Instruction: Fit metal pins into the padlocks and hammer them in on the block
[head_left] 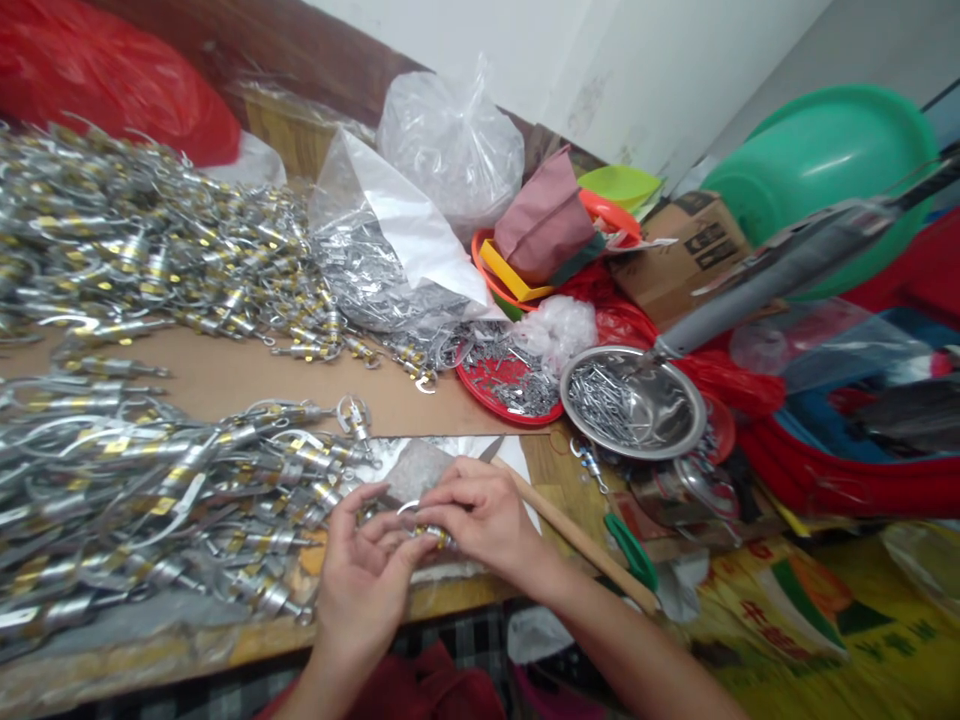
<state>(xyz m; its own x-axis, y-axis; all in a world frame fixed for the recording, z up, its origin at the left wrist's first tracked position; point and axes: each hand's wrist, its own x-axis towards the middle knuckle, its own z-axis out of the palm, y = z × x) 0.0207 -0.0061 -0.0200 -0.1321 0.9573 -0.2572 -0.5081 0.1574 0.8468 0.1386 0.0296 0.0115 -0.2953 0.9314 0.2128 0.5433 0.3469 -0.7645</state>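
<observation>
Near the table's front edge, my left hand (367, 560) and my right hand (484, 510) meet around a small metal fitting (435, 535) with a brass-coloured band and a curved lever. My left thumb and fingers grip one end, and my right thumb and fingers pinch it from the other side. My fingers hide much of it. Behind them lies a grey block (424, 470) on white paper. A hammer's wooden handle (577, 540) slants past my right wrist. To my left is a pile of similar metal fittings (180, 470).
A larger heap of fittings (150, 240) fills the back left. Small metal pins lie on a red plate (510, 415) and in a steel bowl (679, 400). A clear bag of metal parts (360, 260), a green-handled tool (630, 550) and a cardboard box (682, 250) are around.
</observation>
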